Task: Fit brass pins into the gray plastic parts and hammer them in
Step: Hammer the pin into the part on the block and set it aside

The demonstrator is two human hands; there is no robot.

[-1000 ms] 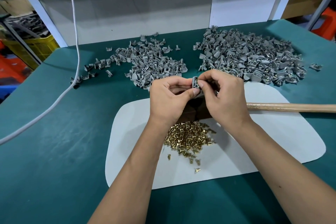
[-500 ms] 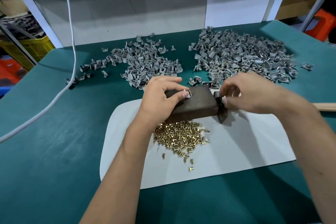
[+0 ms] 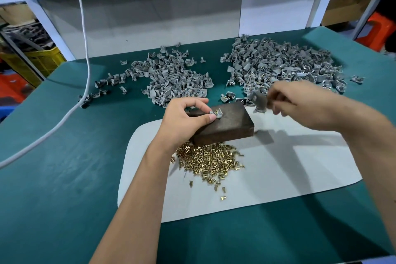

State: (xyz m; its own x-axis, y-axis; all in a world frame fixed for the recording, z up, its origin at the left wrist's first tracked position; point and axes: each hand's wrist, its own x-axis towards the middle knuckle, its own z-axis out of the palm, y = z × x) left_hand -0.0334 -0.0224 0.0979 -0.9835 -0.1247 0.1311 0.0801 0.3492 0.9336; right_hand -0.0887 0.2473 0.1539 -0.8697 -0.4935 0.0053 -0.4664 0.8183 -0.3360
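My left hand pinches a small gray plastic part with a brass pin standing up in it, held down on top of a dark wooden block. My right hand is raised to the right of the block, blurred, and grips the hammer near its metal head, which hangs just past the block's right end. A heap of loose brass pins lies on the white mat in front of the block.
Two piles of gray parts lie on the green table: one at the back middle, a bigger one at the back right. A white cable crosses the left side. A wall panel closes the back edge.
The part went from between both hands down onto the block, held by my left hand alone. My right hand took the hammer and lifted its head off the mat.
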